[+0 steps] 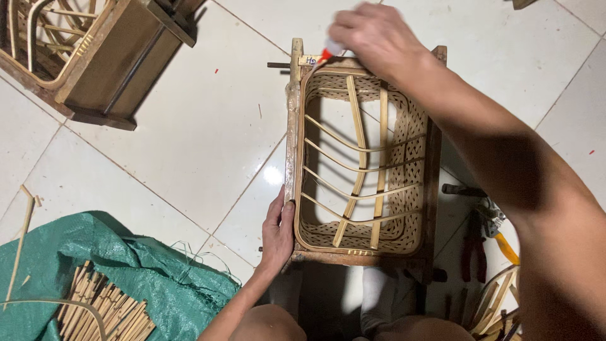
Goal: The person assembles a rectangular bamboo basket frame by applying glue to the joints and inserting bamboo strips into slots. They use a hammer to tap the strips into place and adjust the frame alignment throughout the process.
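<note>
I had the left hand laid flat, fingers together and thumb hooked on the near left corner of the wooden frame, which stood on the white tiled floor. The woven bamboo basket sat inside that frame. My right hand was closed around a small red-tipped tube at the basket's far left corner. Pliers lay right of the frame; bamboo strips rested on green tarp.

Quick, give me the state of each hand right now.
Left hand: open, gripping the near corner of the wooden frame around the woven bamboo basket.
Right hand: closed on a small red-tipped white tube at the basket's far rim.
</note>
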